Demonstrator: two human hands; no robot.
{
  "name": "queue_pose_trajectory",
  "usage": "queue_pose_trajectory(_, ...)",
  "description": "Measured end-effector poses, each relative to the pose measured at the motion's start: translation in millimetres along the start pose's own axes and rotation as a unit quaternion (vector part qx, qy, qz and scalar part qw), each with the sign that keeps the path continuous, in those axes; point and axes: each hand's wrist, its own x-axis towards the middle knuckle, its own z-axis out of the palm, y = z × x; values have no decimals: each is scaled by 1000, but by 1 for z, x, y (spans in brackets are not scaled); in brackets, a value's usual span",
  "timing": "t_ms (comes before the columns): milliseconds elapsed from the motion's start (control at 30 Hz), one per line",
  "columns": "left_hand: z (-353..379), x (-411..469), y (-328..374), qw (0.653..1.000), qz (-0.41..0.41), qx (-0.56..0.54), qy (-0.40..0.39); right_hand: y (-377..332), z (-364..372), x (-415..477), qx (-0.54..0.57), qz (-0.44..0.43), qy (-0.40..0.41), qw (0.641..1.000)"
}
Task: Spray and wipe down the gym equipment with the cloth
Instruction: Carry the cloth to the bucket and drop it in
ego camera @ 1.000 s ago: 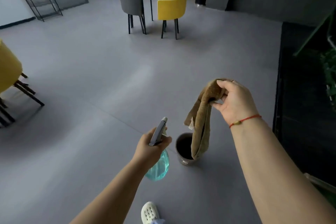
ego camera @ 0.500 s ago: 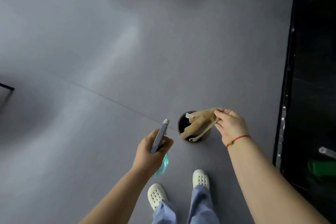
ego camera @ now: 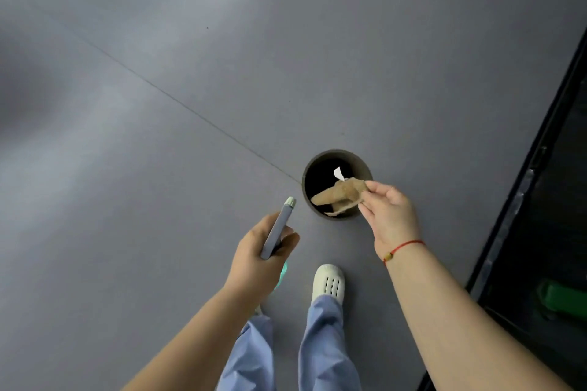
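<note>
Now the cloth (ego camera: 340,194), dangling high a second ago, is bunched over the bin (ego camera: 336,153) at centre frame, pinched in the grip of the right hand (ego camera: 392,219). The left hand (ego camera: 257,259) wraps the sprayer (ego camera: 280,225). Likely wiping is done and the cloth goes in.

Both forearms are bare all the way to the edge of the shot. There's a thin red string bracelet (ego camera: 405,246) with a small gold bead (or knot, too tiny to tell) at the wrist of the right hand (ego camera: 392,216). Loose light-blue fabric trousers (ego camera: 324,346), plus one white rubbery clog with rows of vent holes (ego camera: 328,282).
</note>
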Motion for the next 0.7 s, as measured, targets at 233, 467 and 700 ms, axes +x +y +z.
queue_pose_trajectory(233,45,38,-39,996,33,81,5,33,17,2,-184,-14,-129,974)
queue_pose_trajectory(467,69,72,-87,956,142,251,46,86,43,34,-286,54,-157,944)
queue_pose_trajectory(700,72,85,-128,951,90,296,6,124,60,65,-341,68,-152,925)
